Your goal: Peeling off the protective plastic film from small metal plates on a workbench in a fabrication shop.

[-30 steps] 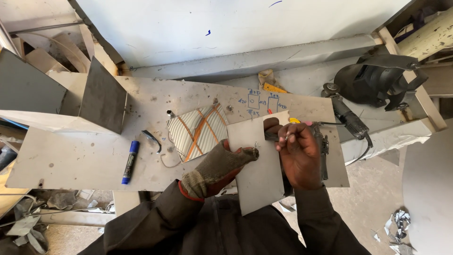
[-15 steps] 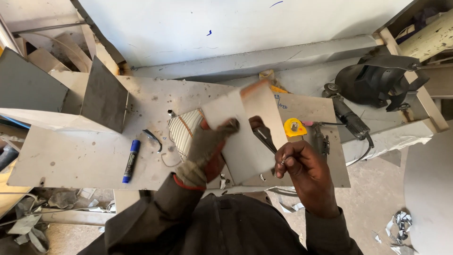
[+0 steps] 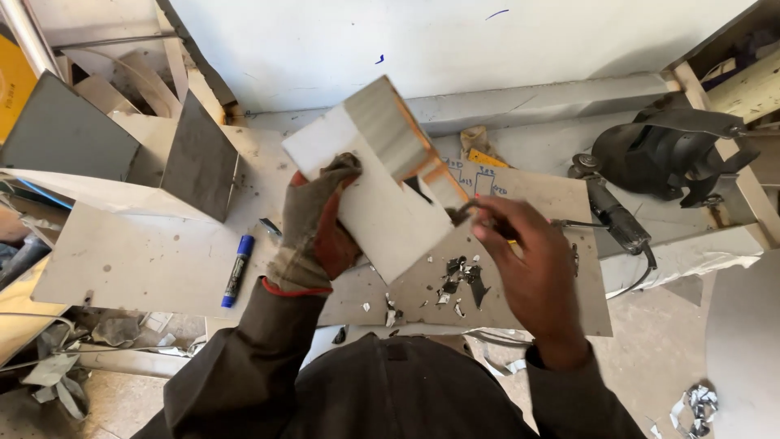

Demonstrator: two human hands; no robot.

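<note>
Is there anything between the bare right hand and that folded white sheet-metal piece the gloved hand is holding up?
Nothing visible blocks it. The right hand is right beside the folded sheet-metal piece, holding a dark tool against its edge. The gloved left hand grips the piece from the other side.

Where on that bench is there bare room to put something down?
The widest bare patch of the work board lies left of the blue marker, below the grey metal sheets. It is crowded under the right hand, where metal scraps lie.

Marker [image 3: 237, 269] lies left of the scraps [image 3: 460, 274] — grinder [image 3: 613, 218] right.
</note>
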